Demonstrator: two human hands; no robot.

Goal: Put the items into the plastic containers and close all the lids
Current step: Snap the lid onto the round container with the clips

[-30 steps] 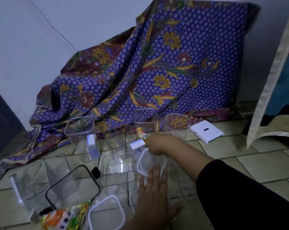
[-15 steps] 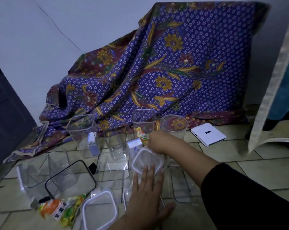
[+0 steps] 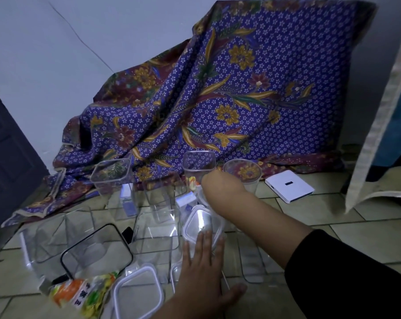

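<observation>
A small square clear lid (image 3: 203, 223) with a white rim hangs tilted over the clear containers in the middle of the floor. My right hand (image 3: 219, 185) reaches in from the right and holds the lid's far edge; its fingers are hidden behind the hand. With straight fingers, my left hand (image 3: 201, 270) lies flat on a low clear container (image 3: 175, 271), its fingertips at the lid's near edge. Beside it stands an open square container (image 3: 158, 229). A colourful snack packet (image 3: 79, 293) lies at the lower left.
Tall clear containers (image 3: 112, 178) (image 3: 198, 165) and a round cup (image 3: 242, 172) stand at the back against a purple batik cloth (image 3: 241, 88). A black-rimmed container (image 3: 95, 252) lies on its side, a white-rimmed lid (image 3: 137, 293) lies near, and a white box (image 3: 289, 188) sits at the right.
The lid in my right hand has turned and now faces me more squarely. My left hand stays flat below it. The view has swung a little to the left.
</observation>
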